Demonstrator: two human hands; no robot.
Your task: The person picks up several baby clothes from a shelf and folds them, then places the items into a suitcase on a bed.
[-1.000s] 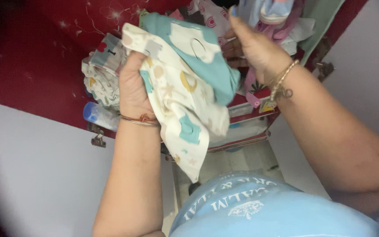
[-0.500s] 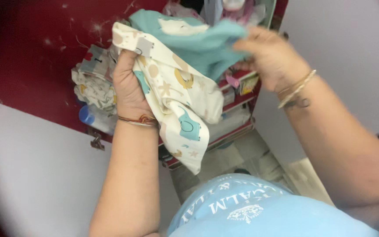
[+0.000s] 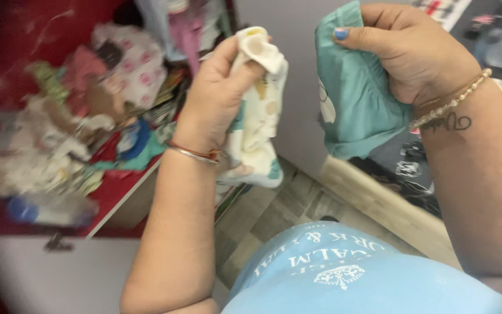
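Observation:
My left hand (image 3: 216, 96) is closed around a cream baby garment (image 3: 260, 125) printed with small teal and yellow shapes; the cloth hangs bunched below my fist. My right hand (image 3: 405, 49) grips a plain teal garment (image 3: 352, 99) by its upper edge, thumb pressed on the front. The two pieces of cloth are held apart at chest height, a hand's width between them. A thin bangle sits on my left wrist and a beaded bracelet on my right wrist.
To the left, a red cupboard shelf (image 3: 126, 186) is piled with blurred small clothes (image 3: 76, 122), and a clear bottle with a blue cap (image 3: 47, 209) lies at its edge. A grey wall (image 3: 289, 110) stands behind the hands. Wood-look floor (image 3: 286, 203) shows below.
The two garments, bunched together before, are now separated, one in each hand. The view has swung right, so the red cupboard has shifted to the left.

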